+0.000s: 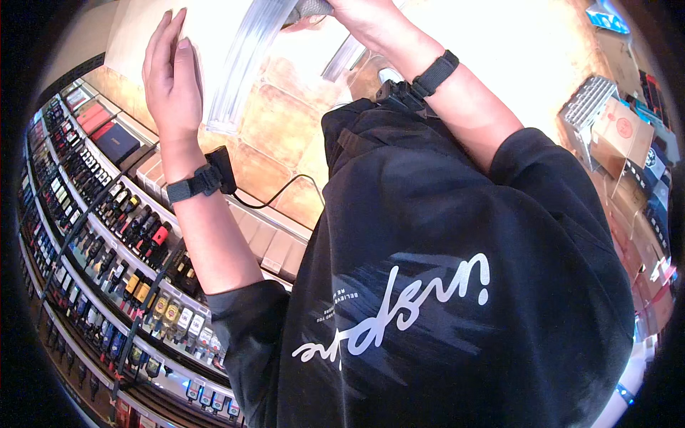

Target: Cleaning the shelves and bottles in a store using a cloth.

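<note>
My left hand (174,85) is at the upper left, its fingers extended and the thumb apart, over or against a bright pale surface. Nothing shows in its grasp. To its right, a long strip of clear, shiny plastic (241,69) slants down from the top edge. At that edge my right hand (356,13) is partly cut off, next to a grey item (313,8), perhaps cloth; its fingers are hidden, so its grip cannot be told. Another clear strip (343,58) lies below it. Both wrists wear black straps, the left one with a small black device (220,170) and a cable.
Curved by the lens, shelves of bottles (128,214) fill the left side, with boxes (115,142) along the top. Tan floor tiles (278,134) show between my arms. On the right stand a cardboard carton (621,134) and a grey ribbed item (588,99). Glare hides the upper right.
</note>
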